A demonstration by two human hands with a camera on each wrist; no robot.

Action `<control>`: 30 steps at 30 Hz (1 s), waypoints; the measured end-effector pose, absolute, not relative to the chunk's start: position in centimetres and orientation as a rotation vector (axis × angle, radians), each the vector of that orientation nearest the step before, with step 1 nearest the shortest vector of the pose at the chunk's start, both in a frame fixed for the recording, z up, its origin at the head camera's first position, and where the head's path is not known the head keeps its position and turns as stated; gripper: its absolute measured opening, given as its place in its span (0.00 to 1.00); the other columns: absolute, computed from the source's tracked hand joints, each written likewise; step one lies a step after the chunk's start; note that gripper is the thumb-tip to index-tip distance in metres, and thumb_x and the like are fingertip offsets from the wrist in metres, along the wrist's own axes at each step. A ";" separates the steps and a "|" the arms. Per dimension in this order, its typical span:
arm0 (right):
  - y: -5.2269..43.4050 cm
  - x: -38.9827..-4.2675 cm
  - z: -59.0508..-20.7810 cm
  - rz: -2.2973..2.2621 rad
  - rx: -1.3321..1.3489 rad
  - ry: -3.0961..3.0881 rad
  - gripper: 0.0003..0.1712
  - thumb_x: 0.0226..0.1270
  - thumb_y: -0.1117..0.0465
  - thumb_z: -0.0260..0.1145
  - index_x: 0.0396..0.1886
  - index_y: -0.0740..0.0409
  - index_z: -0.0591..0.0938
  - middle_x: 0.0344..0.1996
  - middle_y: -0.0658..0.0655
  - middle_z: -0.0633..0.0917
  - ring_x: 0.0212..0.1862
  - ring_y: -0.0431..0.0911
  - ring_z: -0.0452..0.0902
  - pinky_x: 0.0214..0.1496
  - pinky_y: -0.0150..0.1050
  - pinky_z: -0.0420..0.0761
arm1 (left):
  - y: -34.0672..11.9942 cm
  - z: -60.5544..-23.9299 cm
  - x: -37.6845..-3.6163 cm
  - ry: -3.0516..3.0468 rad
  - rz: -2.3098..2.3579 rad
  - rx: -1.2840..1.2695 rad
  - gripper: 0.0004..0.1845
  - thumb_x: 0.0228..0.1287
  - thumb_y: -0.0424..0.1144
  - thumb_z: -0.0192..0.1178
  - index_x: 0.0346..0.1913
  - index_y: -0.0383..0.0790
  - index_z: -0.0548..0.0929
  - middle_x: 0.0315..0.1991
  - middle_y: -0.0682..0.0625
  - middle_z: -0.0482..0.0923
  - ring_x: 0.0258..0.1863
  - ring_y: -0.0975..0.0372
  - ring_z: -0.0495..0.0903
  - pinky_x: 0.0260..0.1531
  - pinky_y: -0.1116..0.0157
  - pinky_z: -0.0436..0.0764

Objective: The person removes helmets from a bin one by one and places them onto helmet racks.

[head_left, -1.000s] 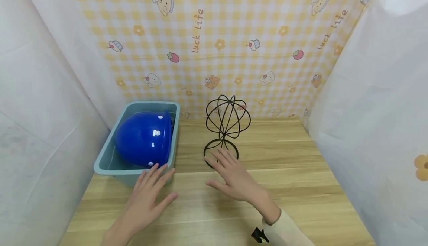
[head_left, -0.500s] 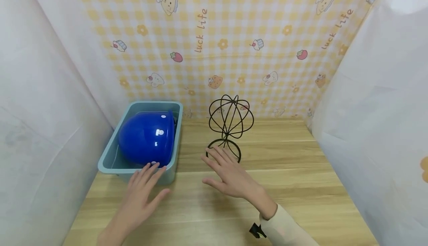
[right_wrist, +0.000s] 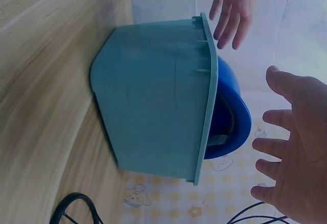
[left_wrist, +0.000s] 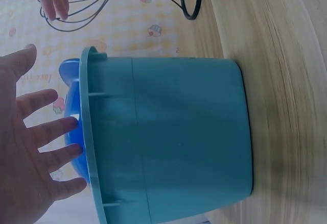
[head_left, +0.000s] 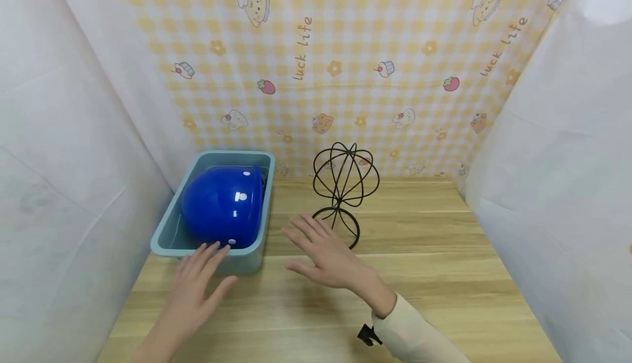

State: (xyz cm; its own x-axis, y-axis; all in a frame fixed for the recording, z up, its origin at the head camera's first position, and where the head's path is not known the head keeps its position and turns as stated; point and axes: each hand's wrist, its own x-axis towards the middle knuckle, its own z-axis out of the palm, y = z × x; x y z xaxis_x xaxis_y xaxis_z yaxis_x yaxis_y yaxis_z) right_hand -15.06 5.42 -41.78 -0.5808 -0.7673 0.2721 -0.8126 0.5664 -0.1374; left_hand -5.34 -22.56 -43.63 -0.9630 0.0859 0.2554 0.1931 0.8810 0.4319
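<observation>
Presently, the blue helmet [head_left: 219, 204] is lying sideways inside the bin [head_left: 242, 264]; the left hand [head_left: 193, 293] is hovering nearer, at the bin's front, the right hand [head_left: 327, 257] rightward of it, both spreading empty fingers.

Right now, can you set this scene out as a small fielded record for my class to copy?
Container: teal plastic bin, left on the wood-grain table
Contents seen: blue helmet on its side, opening facing right
Right of bin: black wire stand, upright, globe-shaped top, ring base
Left grip: fingers extended near the bin's front rim, holding nothing
Right grip: fingers extended in front of the stand's base, holding nothing
Backdrop: yellow checked cloth printed "luck life"
</observation>
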 end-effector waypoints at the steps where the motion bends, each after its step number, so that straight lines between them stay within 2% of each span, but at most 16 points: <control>1: 5.3 -15.1 -41.7 0.367 1.338 -2.618 0.37 0.64 0.35 0.43 0.69 0.40 0.49 0.70 0.48 0.48 0.72 0.46 0.35 0.69 0.50 0.47 | -22.7 -43.6 -5.3 -2.819 -0.682 -0.206 0.31 0.59 0.56 0.53 0.65 0.56 0.61 0.65 0.43 0.60 0.65 0.45 0.54 0.62 0.42 0.45; 11: 3.6 -15.1 -41.4 0.363 1.368 -2.602 0.37 0.64 0.34 0.42 0.69 0.39 0.49 0.70 0.47 0.48 0.72 0.45 0.36 0.68 0.51 0.50 | -24.6 -43.5 -4.9 -2.794 -0.693 -0.148 0.29 0.61 0.52 0.53 0.64 0.50 0.63 0.63 0.39 0.62 0.64 0.43 0.54 0.61 0.40 0.43; 20: 2.3 -15.3 -41.4 0.397 1.409 -2.617 0.37 0.65 0.34 0.39 0.69 0.36 0.41 0.70 0.47 0.48 0.72 0.45 0.36 0.70 0.48 0.48 | -25.9 -43.4 -5.4 -2.690 -0.665 -0.031 0.27 0.62 0.50 0.53 0.61 0.42 0.67 0.60 0.35 0.64 0.62 0.40 0.57 0.56 0.38 0.51; 22: 2.0 -15.3 -41.4 0.416 1.412 -2.621 0.37 0.65 0.35 0.40 0.70 0.38 0.43 0.70 0.48 0.51 0.71 0.46 0.40 0.68 0.49 0.52 | -26.3 -43.3 -5.7 -2.639 -0.636 0.021 0.26 0.61 0.49 0.54 0.58 0.39 0.69 0.59 0.35 0.66 0.60 0.40 0.60 0.53 0.37 0.55; 27: 1.3 -15.5 -41.4 0.461 1.366 -2.674 0.37 0.64 0.33 0.37 0.69 0.42 0.50 0.65 0.48 0.62 0.65 0.44 0.59 0.61 0.46 0.66 | -27.3 -43.4 -6.9 -2.536 -0.610 0.195 0.25 0.60 0.50 0.55 0.53 0.34 0.72 0.57 0.33 0.66 0.55 0.39 0.63 0.48 0.38 0.60; 30: 0.7 -15.9 -41.7 0.552 1.326 -2.718 0.36 0.64 0.32 0.37 0.67 0.44 0.58 0.57 0.45 0.72 0.57 0.41 0.70 0.53 0.41 0.73 | -27.8 -43.5 -7.7 -2.537 -0.640 0.277 0.27 0.61 0.51 0.53 0.55 0.34 0.70 0.60 0.32 0.62 0.55 0.38 0.62 0.49 0.38 0.59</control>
